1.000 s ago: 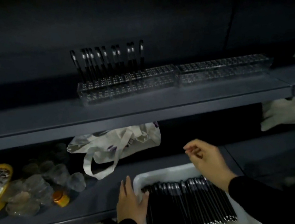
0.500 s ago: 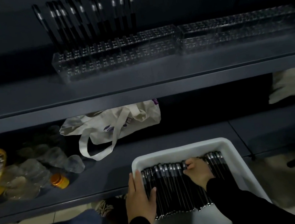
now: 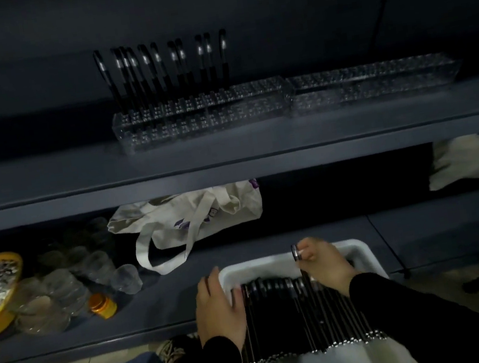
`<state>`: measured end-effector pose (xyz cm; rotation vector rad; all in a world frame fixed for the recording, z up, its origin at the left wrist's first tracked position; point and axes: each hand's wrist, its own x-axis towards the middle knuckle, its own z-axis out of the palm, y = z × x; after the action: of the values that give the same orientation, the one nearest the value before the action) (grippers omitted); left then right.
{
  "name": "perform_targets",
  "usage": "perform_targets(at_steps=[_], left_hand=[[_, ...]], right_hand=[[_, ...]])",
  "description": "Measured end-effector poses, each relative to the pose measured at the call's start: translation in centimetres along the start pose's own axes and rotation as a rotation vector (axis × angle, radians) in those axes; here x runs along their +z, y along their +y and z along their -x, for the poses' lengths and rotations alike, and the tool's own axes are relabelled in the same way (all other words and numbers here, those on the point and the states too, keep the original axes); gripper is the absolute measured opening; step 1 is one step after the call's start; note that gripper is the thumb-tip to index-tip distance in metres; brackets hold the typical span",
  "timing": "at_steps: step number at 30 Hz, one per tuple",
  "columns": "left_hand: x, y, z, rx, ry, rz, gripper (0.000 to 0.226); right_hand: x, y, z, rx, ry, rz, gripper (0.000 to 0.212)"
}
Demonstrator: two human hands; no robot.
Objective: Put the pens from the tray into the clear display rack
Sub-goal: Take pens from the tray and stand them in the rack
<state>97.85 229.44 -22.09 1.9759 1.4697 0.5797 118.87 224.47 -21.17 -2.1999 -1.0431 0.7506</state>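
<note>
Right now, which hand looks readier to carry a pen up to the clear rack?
The right hand: it already pinches a pen above the tray. The left hand rests on the tray's edge.

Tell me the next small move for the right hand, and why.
Probably lift the pen that the right hand pinches clear of the tray and carry it up to the clear rack, whose holes right of the standing pens look empty.
</note>
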Motion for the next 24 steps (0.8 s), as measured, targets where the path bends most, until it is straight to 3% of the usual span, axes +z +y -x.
perform_targets(at_steps=[4, 6, 11, 20, 24], left_hand=[[-4.9, 4.5, -1.9, 0.312, 0.216, 0.049, 0.038], [-7.6, 6.1, -3.8, 0.425, 0.333, 0.051, 0.037], [-13.7, 8.9, -10.6, 0.314, 0.521, -0.019, 0.054], [-18.0, 9.6, -18.7, 0.261, 0.226, 0.048, 0.057], [-17.5, 9.6, -18.9, 0.246, 0.269, -0.012, 0.054]], right_hand=[[-7.0, -7.0, 0.3, -0.177, 0.007, -0.162, 0.029], [-10.3, -10.8, 0.7, -0.292, 0.049, -0.213, 0.028], [-17.4, -19.9, 1.4, -0.514, 0.203, -0.19, 0.036], [-21.7, -27.0, -3.1, -0.681, 0.531, -0.267, 0.038], [-21.1, -28.4, -6.3, -0.706, 0.575, -0.275, 0.04]])
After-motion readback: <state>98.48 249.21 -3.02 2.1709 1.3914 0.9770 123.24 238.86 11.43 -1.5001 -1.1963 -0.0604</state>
